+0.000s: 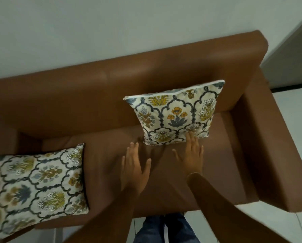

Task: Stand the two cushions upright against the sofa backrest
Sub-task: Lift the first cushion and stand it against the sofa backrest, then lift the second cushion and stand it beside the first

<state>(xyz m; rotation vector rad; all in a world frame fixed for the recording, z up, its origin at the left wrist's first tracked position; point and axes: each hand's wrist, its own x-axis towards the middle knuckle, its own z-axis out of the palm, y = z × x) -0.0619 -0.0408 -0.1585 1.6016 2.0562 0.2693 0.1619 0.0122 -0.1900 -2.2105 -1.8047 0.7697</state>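
Observation:
One floral cushion (pixel 176 114) stands upright on the brown sofa seat, its top leaning against the backrest (pixel 97 88). A second floral cushion (pixel 37 179) lies flat on the seat at the left end, by the left armrest. My right hand (pixel 190 153) is open, fingers spread, with the fingertips touching the lower edge of the upright cushion. My left hand (pixel 134 165) is open too, hovering over the seat just left of and below that cushion, not touching it. Neither hand holds anything.
The sofa's right armrest (pixel 269 155) runs along the right side. A pale wall (pixel 111 23) rises behind the backrest. My legs in blue jeans (pixel 164 228) stand on the light tiled floor in front of the seat edge.

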